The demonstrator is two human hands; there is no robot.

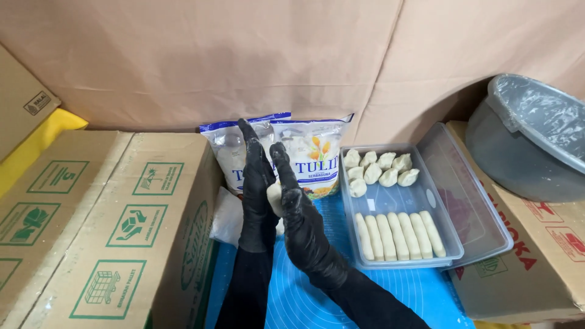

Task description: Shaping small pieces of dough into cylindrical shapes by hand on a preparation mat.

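Black gloves cover both hands in the head view, and they stand pressed palm to palm above a blue silicone mat that covers the surface. The left hand rises almost upright, fingers pointing away from the person; the right hand leans in against it from the right and slightly nearer the camera. Between the two palms sits a pale piece of dough, only a sliver of it showing at the gap, so each grip is flat and pressed on the dough rather than curled around it. How long the piece is cannot be told, but what shows runs along the line of the palms, up and away from the person. Neither hand is nearer to it; both touch it. To the right of the hands, just beside them, lies a clear plastic container holding a row of finished dough sticks at its near end, their long axes pointing away from the person, and a cluster of round dough lumps at its far end. Its lid leans open further right. Behind the hands stand two flour bags, cardboard boxes fill the left, and a grey bowl covered with film sits on a box at the far right.
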